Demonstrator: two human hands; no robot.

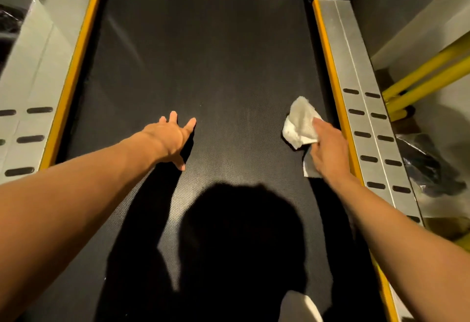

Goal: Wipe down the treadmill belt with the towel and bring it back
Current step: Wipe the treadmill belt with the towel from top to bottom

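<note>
The black textured treadmill belt point(216, 62) runs up the middle of the view. A crumpled white towel point(300, 123) lies on the belt close to its right edge. My right hand point(329, 151) holds the towel from the near side, with part of the cloth hidden under my palm. My left hand point(173, 138) rests on the belt near its middle with fingers spread and nothing in it. The shadow of my head and arms darkens the near part of the belt.
Silver side rails with black grip strips and yellow trim flank the belt on the left point(33, 93) and right point(366, 108). Yellow frame bars point(427, 75) and a black plastic-wrapped item point(427, 166) stand to the right. A white object point(300, 306) shows at the bottom edge.
</note>
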